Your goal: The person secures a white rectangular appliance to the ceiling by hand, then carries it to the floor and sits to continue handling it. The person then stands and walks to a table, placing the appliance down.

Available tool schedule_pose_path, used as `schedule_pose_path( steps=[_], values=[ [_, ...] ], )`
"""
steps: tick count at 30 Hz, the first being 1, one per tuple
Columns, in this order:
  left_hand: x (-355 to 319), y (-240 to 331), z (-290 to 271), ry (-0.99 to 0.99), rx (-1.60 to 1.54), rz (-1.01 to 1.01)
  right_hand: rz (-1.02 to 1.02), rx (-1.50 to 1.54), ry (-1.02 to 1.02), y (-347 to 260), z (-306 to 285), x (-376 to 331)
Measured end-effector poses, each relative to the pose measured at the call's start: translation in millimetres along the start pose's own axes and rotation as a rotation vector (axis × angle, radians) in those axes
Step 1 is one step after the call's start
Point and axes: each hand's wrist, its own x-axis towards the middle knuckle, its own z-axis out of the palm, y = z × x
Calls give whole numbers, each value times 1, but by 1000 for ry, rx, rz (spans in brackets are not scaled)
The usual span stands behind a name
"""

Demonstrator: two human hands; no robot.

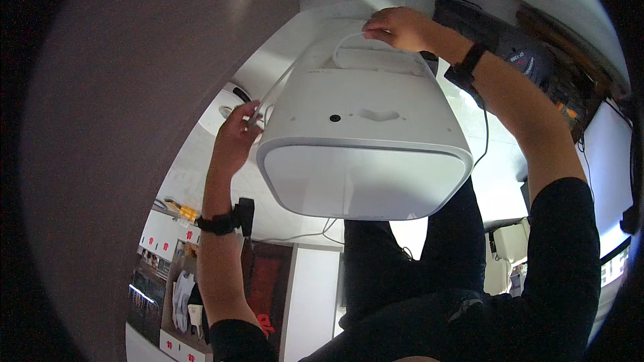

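Between left hand point(235, 137) and right hand point(401, 28), the appliance point(376, 94) is white, its rim point(365, 142) light grey; the strip point(351, 35) in the right hand, whitish. Wristbands point(218, 226) and sleeves point(563, 241) are black; below the left hand, white cabinet fronts point(159, 231) carry red marks point(166, 247).

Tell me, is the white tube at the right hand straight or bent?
Bent: the white tube makes a rounded curve beside the right hand.
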Motion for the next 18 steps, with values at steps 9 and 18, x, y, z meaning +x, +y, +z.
schedule_pose_path(
  steps=[9,18],
  values=[
    [45,100,2,-127,123,39,312,-149,-148,-60,-42,-60],
    [52,138,9,-101,378,202,453,-554,-163,-109,-106,-156]
  ],
)
